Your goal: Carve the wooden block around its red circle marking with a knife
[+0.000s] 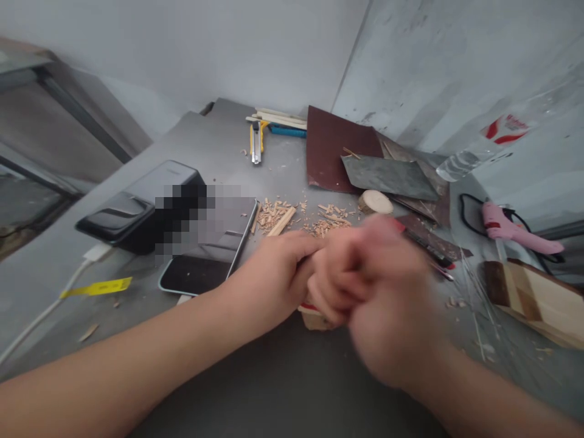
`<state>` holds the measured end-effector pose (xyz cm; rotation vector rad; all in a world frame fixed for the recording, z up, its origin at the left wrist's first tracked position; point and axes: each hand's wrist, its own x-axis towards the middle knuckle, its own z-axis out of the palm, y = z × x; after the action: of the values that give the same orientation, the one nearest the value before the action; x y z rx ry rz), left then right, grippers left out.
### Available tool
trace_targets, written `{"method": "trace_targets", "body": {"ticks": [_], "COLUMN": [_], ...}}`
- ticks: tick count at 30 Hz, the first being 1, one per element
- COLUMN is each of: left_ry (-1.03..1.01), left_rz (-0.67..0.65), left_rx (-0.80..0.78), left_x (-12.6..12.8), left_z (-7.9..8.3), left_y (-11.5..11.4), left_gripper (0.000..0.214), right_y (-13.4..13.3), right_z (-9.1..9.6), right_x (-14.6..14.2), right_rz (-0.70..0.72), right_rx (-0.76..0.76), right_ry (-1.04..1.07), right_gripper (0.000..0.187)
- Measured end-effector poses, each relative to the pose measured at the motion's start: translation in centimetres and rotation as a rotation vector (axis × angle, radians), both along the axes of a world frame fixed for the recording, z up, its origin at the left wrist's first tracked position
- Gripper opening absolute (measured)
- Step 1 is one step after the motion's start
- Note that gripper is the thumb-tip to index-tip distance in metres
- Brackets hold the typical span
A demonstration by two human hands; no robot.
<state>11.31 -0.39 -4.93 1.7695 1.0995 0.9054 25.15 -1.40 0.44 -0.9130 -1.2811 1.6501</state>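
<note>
My left hand (pixel 274 277) and my right hand (pixel 374 292) meet over the middle of the grey table (pixel 283 377), fingers curled tightly together. The right hand is smeared by motion. A small pale wooden piece (pixel 314 317) with a red mark peeks out beneath the two hands; which hand grips it is hidden. Just beyond the hands lie wood shavings (pixel 296 219) and a thin wooden stick (pixel 281 222). A round wooden slice (pixel 375 202) sits behind the right hand.
A phone (pixel 205 258) and black devices (pixel 137 210) lie at left with a white cable (pixel 50 304). Sandpaper sheets (pixel 356 158), a yellow utility knife (pixel 256 141), a pink glue gun (pixel 511 226), a wooden block (pixel 538 301) and a plastic bottle (pixel 497 140) stand around.
</note>
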Motion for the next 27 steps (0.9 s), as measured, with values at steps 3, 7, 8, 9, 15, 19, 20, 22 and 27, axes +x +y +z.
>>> {"method": "trace_targets", "body": {"ticks": [3, 7, 8, 9, 15, 19, 20, 22, 27], "left_ry": [-0.018, 0.008, 0.015, 0.018, -0.2, -0.34, -0.343, -0.33, -0.244], "left_rz": [-0.044, -0.038, -0.038, -0.039, -0.003, 0.072, 0.077, 0.092, 0.081], "left_rx": [0.008, -0.032, -0.039, -0.046, -0.336, -0.5, -0.52, -0.533, -0.498], "left_x": [-0.1, -0.1, -0.1, 0.0, 0.1, -0.2, -0.3, -0.4, -0.5], "left_z": [0.0, 0.0, 0.0, 0.1, 0.5, 0.9, 1.0, 1.2, 0.8], "left_y": [0.1, 0.2, 0.2, 0.2, 0.2, 0.6, 0.8, 1.0, 1.1], "left_gripper": [0.028, 0.027, 0.027, 0.027, 0.019, 0.022, 0.024, 0.028, 0.029], "right_y": [0.8, 1.7, 1.9, 2.1, 2.3, 2.2, 2.2, 2.2, 1.7], "right_z": [-0.5, -0.6, -0.4, -0.2, 1.2, 1.0, 0.9, 0.8, 1.0], "right_x": [-0.4, 0.7, 1.1, 1.4, 2.7, 2.8, 2.8, 2.7, 2.8], "right_rz": [0.035, 0.129, 0.157, 0.181, 0.191, 0.23, 0.24, 0.24, 0.232], "right_rx": [-0.058, -0.105, -0.112, -0.116, -0.103, -0.067, -0.057, -0.051, 0.006], "right_ry": [0.149, 0.244, 0.251, 0.251, 0.219, 0.248, 0.256, 0.263, 0.201], "right_gripper": [0.067, 0.065, 0.065, 0.065, 0.067, 0.065, 0.065, 0.065, 0.064]}}
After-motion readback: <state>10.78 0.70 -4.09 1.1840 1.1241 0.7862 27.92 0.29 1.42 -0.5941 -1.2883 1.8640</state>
